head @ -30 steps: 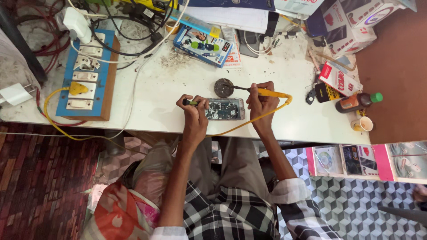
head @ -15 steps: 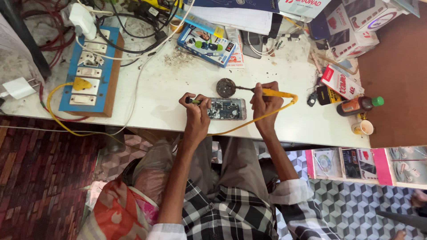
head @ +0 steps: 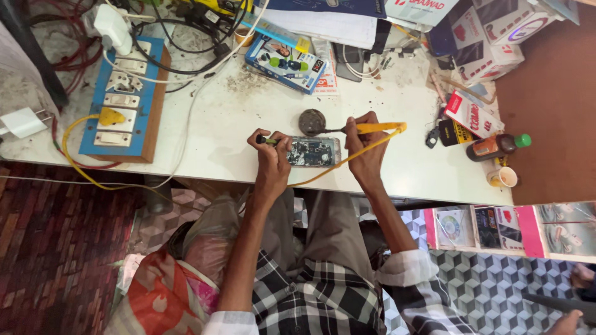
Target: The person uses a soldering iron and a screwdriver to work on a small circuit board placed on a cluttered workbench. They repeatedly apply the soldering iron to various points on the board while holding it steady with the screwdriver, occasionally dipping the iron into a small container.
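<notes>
From the head camera I see my left hand (head: 273, 162) closed around a small dark tool with a green tip (head: 268, 141), pressing at the left end of the opened phone with its bare circuit board (head: 313, 151), which lies flat on the white worktable (head: 217, 124) between both hands. My right hand (head: 366, 152) is curled tight on the yellow-handled soldering iron (head: 375, 128); its tip points left toward the round dark tin (head: 311, 121) just above the phone. A blue wooden switchboard (head: 121, 99) sits well left, a brown bottle with a green cap (head: 496, 146) off right.
</notes>
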